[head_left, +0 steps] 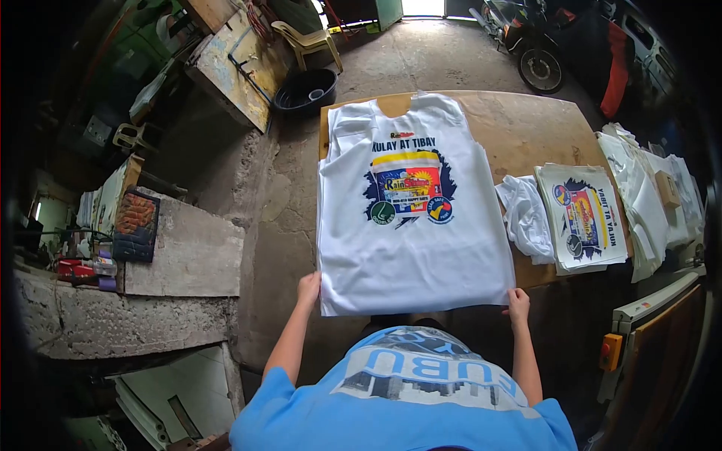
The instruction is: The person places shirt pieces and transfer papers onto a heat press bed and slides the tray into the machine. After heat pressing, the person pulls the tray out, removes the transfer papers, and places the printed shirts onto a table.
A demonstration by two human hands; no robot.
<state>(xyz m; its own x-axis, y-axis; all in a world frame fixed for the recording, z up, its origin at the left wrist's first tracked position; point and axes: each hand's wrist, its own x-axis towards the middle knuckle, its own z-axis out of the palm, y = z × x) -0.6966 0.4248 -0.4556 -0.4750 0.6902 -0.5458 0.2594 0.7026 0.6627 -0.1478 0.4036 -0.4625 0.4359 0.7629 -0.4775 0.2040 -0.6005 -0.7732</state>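
Observation:
A white sleeveless shirt (414, 263) with a colourful paint-bucket print lies spread on the wooden table (526, 120), its neck at the far side. More white cloth edges show beneath it at the left. My left hand (309, 289) pinches the shirt's near left corner. At the near right corner, my right hand (517, 301) grips the hem between thumb and fingers. The hem between my hands reaches past the table's near edge, close to my body.
Right of the shirt lie a crumpled white cloth (529, 218) and a stack of printed sheets (579, 173). White material (639, 195) with a small box (667, 189) stands farther right. Beyond the table are a black basin (304, 92), a plastic chair (308, 39) and a motorcycle (530, 45).

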